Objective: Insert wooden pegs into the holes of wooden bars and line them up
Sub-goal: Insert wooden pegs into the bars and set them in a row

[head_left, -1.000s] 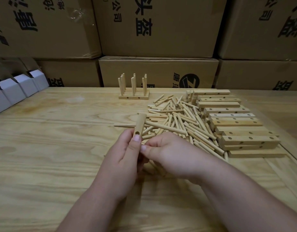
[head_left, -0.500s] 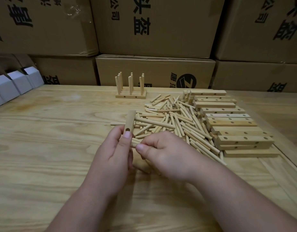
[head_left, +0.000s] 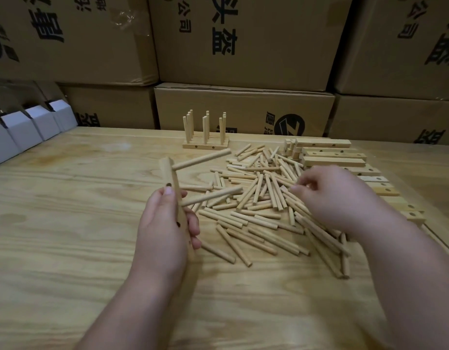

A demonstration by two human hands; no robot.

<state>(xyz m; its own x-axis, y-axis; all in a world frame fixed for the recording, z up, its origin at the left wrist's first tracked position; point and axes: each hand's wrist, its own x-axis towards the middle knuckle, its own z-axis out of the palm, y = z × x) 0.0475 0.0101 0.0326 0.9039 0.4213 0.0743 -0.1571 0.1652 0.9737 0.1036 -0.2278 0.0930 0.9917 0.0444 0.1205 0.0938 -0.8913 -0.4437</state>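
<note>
My left hand [head_left: 165,226] grips a wooden bar [head_left: 171,180] held nearly upright above the table. Two pegs [head_left: 200,157] stick out of the bar to the right, one near its top and one at its middle. My right hand [head_left: 329,195] reaches over the heap of loose pegs [head_left: 258,198], its fingers curled and its fingertips down among the pegs; whether it pinches one is hidden. A row of bare bars [head_left: 332,155] with holes lies to the right of the heap. Finished bars with upright pegs [head_left: 205,132] stand at the back.
The wooden table [head_left: 66,223] stretches out to the left and in front of me. Stacked cardboard boxes [head_left: 243,41] wall off the far side. Small white cartons [head_left: 23,130] sit at the far left edge.
My right hand left the bar and moved right to the peg heap. The bar in my left hand now carries a second peg at its middle and has tilted more upright.
</note>
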